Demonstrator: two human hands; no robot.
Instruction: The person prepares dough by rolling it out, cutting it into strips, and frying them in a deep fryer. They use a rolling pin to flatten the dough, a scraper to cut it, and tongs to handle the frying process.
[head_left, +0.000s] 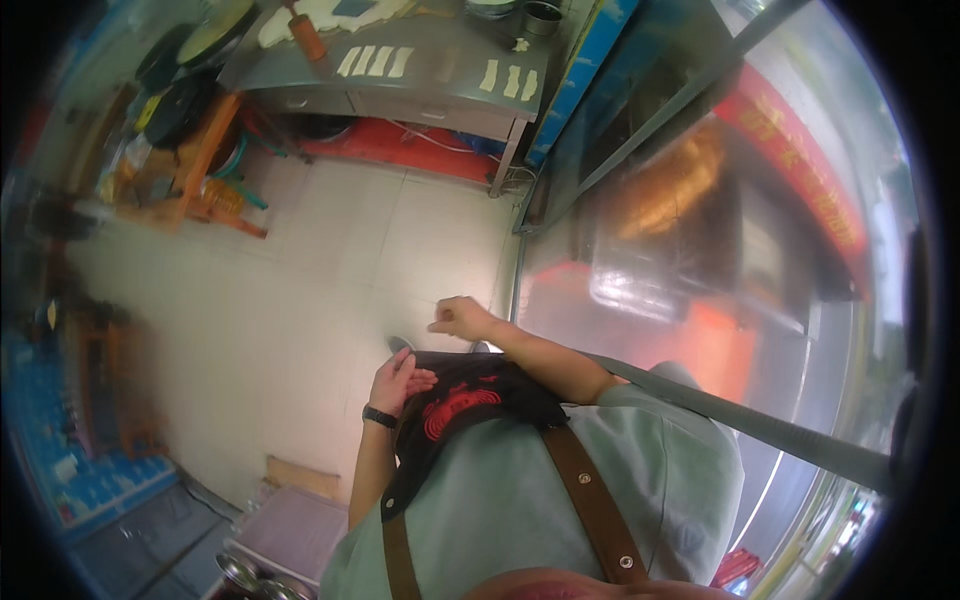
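My left hand (397, 381), with a dark band at its wrist, is held palm inward before my black apron (480, 390). Its fingers are apart and nothing is in it. Farther forward, my right hand (463, 318) hangs in the air over the tiled floor (330, 247), fingers curled in, with no object seen in it. Ahead stands a metal-topped worktable (442, 82). Several flat dough strips (375, 61) lie on its middle and three more strips (512, 81) near its right end. A rolling pin (306, 36) rests beside a large dough sheet (281, 28).
To the right, a metal-framed glass partition (637, 127) stands before a blurred metal counter. A wooden stand (202, 161) with dark pans is at the left front. A metal pot (543, 16) sits at the table's back right. Behind my left is a pale lidded box (289, 525).
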